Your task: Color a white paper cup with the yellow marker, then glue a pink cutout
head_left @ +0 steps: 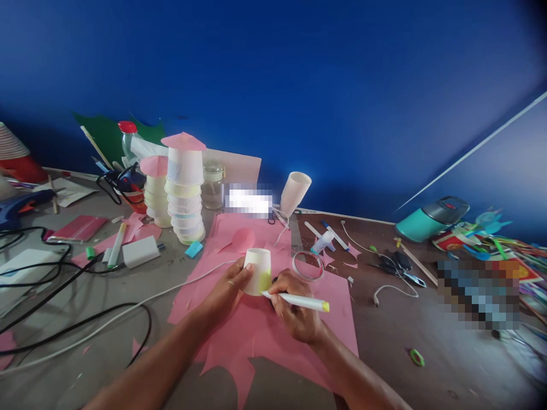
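Left hand (226, 290) clasps an upturned paper cup (257, 271) on pink paper (265, 330), right hand (294, 304) pinches a yellow marker (294, 300); steady strokes likely colour evenly.

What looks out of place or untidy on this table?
The pink paper under both hands is cut ragged, with scraps scattered around. A stack of paper cups leans tilted at the back. Loose cables sprawl on the left.
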Demonstrator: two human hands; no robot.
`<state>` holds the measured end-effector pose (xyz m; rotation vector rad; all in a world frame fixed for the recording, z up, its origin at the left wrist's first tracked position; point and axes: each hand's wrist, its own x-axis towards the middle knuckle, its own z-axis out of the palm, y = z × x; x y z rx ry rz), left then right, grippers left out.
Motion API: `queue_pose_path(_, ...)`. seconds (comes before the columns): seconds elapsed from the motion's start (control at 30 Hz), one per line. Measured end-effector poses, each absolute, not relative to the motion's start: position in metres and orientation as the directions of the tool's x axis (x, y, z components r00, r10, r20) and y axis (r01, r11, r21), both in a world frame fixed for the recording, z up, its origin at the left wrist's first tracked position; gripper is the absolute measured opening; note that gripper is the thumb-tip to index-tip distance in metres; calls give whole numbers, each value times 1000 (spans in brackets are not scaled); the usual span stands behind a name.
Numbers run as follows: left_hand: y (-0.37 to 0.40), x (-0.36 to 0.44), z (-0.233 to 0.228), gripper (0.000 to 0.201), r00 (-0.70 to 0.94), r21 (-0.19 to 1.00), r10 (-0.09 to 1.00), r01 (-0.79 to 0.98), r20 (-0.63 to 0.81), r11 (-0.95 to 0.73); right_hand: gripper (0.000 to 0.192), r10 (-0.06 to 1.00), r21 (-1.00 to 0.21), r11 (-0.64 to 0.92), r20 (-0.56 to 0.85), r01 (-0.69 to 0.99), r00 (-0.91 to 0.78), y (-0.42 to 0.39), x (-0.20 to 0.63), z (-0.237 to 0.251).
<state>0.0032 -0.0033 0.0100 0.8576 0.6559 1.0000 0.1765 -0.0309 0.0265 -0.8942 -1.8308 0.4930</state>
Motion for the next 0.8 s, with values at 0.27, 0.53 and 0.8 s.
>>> queue_pose_path(0.27,-3,2,10,34,407,859,908,-426,-99,285,14,762,-677,645,603,354,-236,-31,177,27)
queue_pose_path(0.53,-3,2,8,37,404,868,910,-413,-96,275,15,749,-657,652,635,378,-188,-30,177,31)
queue_pose_path(0.8,-3,2,7,38,402,856,910,-429,-106,289,14,726,-633,677,659,376,-198,-29,177,27)
